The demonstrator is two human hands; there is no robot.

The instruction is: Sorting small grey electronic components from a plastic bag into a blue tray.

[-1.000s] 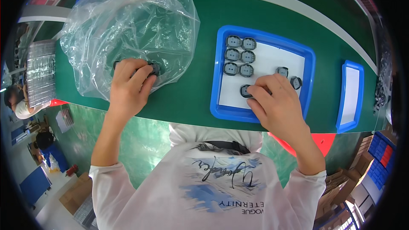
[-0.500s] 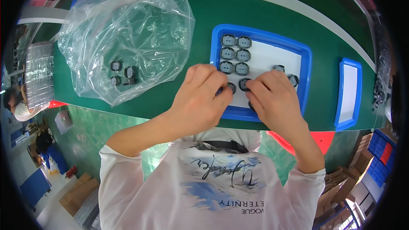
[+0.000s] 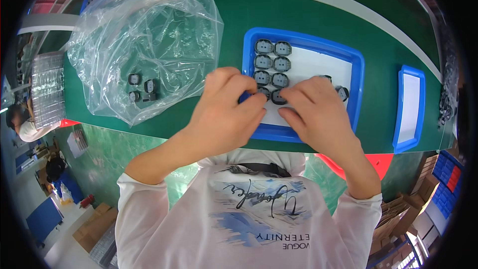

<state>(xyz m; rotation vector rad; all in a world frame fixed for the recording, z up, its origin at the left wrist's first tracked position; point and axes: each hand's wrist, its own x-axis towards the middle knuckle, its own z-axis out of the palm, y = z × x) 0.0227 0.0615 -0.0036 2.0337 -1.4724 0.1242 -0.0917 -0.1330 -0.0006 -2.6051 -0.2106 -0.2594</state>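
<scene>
Swung over from the plastic bag point(image 3: 144, 45) a second ago, left hand point(image 3: 226, 107) now crowded up against right hand point(image 3: 313, 114) over the near-left part of the blue tray point(image 3: 356, 89). Both sets of fingertips bunched together on the small dark round parts point(image 3: 271, 62) at the bottom of the two neat columns, pinching or pressing the lowest pair, though can't tell exactly what's clamped since knuckles hide the contact. Three full rows visible above the fingers, plus a couple of loose parts at the tray's right, one just peeking past the right hand. A few more of the same parts lying inside the bag on the green tabletop point(image 3: 224, 20), well apart from the tray. Second blue tray point(image 3: 409, 104) off to the right. Likely trouble: hands this cramped could nudge the row just above and knock the columns crooked, or flip a part while seating it. Also a wrist dragging the tray edge toward the tabletop's near lip.
</scene>
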